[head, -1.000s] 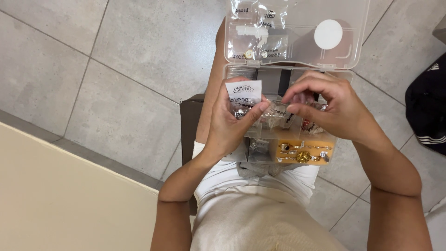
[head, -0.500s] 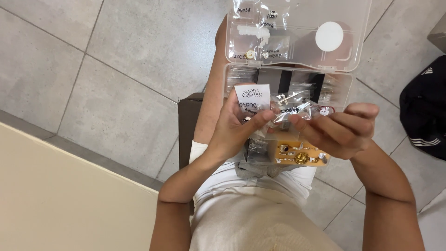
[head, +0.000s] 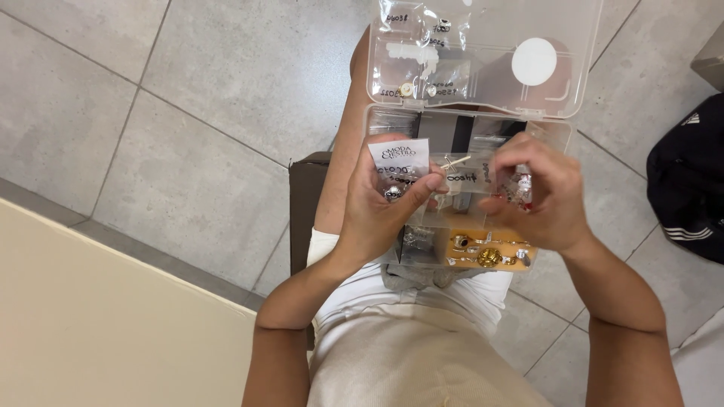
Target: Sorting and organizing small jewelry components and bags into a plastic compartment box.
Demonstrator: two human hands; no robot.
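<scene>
A clear plastic compartment box rests on my lap with its lid flipped open away from me. My left hand pinches a small clear bag with a white paper label and a tiny bead inside, held over the box's left side. My right hand grips another small clear bag of little pieces above the right compartments. Gold-coloured jewellery pieces lie in the near compartment, between my two wrists.
Grey floor tiles lie below. A beige surface fills the lower left. A brown seat edge shows beside my leg. A black bag with white stripes sits on the floor at right.
My right hand has drawn back to the right with a small bag, away from the left hand. The left hand holds the labelled bag in nearly the same place.
</scene>
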